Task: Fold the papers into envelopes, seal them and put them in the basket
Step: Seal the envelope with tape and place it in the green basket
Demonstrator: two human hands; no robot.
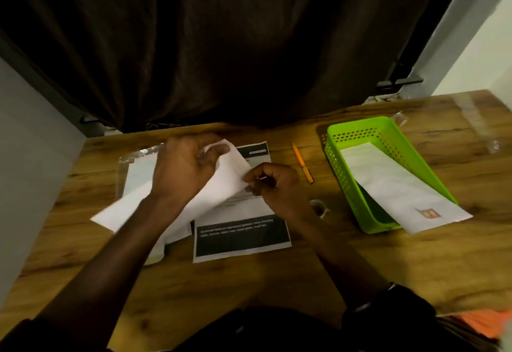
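A long white envelope (221,182) is held tilted above the wooden table (277,282). My left hand (185,168) grips its upper end, fingers curled over the flap. My right hand (277,185) pinches its right edge near the middle. Under the envelope lies a printed sheet (241,238) with black bands and white text. The green perforated basket (388,129) stands on the right. A white envelope (399,185) with a small red mark lies in it and sticks out over the near rim.
An orange pen (302,163) lies between the sheet and the basket. A clear plastic sleeve with white paper (138,168) sits at the left. A small roll of tape (318,207) rests by my right wrist. A dark curtain (221,46) hangs behind the table.
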